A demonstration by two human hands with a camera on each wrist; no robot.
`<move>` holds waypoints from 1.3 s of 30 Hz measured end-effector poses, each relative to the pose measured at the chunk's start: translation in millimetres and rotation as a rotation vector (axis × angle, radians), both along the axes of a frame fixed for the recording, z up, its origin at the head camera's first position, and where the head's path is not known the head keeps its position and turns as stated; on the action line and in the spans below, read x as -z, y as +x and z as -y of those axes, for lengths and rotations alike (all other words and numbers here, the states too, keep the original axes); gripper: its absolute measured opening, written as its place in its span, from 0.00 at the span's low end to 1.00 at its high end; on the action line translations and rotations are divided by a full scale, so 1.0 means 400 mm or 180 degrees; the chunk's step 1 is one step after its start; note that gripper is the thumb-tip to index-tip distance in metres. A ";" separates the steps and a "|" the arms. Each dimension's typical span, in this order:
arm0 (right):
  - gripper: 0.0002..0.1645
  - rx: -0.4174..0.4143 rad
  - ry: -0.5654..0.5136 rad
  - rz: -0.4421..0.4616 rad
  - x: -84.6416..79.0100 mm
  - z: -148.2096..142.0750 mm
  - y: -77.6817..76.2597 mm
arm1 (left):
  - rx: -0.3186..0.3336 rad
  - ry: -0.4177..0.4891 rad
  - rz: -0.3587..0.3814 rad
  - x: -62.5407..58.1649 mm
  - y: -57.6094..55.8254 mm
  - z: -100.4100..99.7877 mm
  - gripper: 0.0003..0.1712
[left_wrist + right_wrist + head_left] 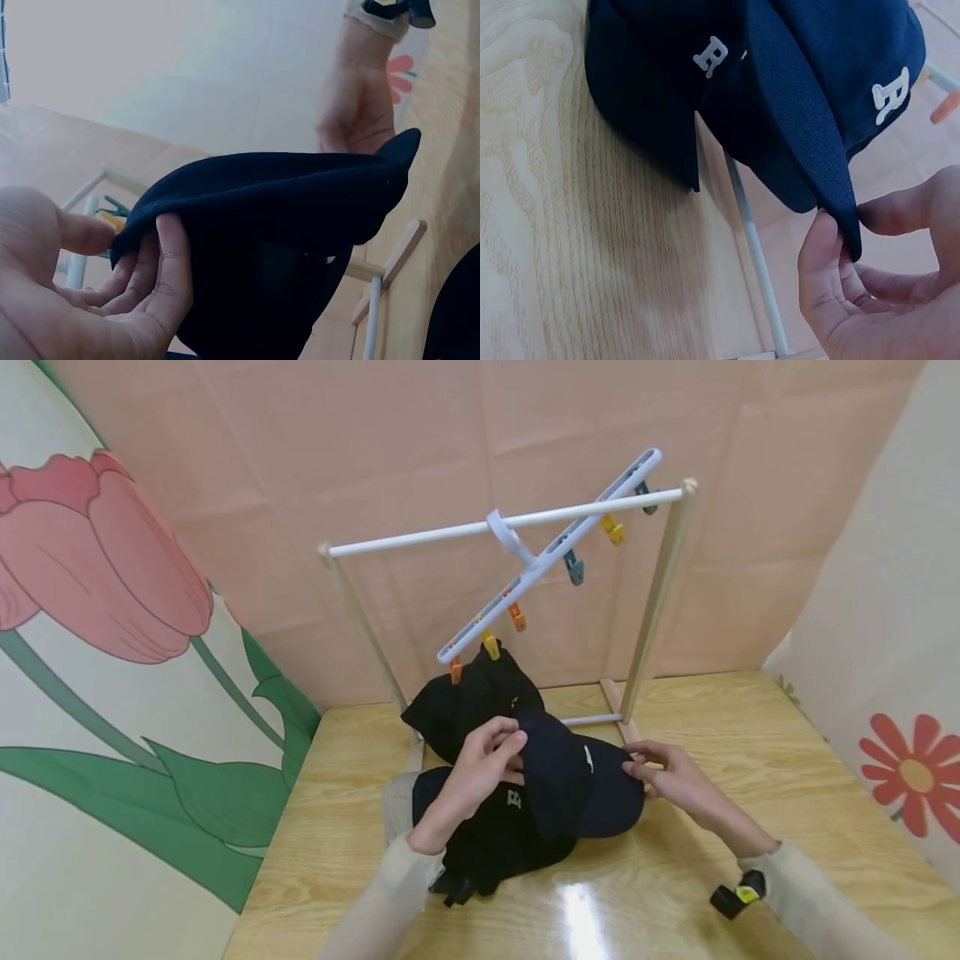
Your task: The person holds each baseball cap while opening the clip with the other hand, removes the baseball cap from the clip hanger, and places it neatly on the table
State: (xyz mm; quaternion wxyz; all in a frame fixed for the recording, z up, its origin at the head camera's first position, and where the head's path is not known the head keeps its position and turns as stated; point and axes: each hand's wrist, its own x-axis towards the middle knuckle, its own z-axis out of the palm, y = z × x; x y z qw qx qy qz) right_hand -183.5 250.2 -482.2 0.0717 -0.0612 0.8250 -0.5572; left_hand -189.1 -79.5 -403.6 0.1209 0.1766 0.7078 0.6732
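Both hands hold a dark navy baseball cap (558, 793) above the table. My left hand (480, 768) pinches the edge of its crown, thumb outside and fingers inside, as the left wrist view shows. On the other side, my right hand (667, 777) pinches the brim (810, 142) between thumb and fingers. A white letter (890, 95) marks the cap's front. Beneath it lies another dark cap (502, 843) with a pale letter, partly covered by the held cap and my left arm. Behind that sits a black hat (472, 706).
A drying rack (420, 537) of white bars and wooden posts stands at the back. From its top bar hangs a pale hanger (536, 564) with several coloured clips, including an orange clip (517, 616). A beige piece (399, 806) shows left of the caps on the wooden table (750, 735).
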 end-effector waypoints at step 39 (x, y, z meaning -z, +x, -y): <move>0.31 -0.0184 -0.0113 0.0107 0.012 0.074 -0.005 | -0.0158 0.0025 0.0128 0.069 0.048 0.105 0.10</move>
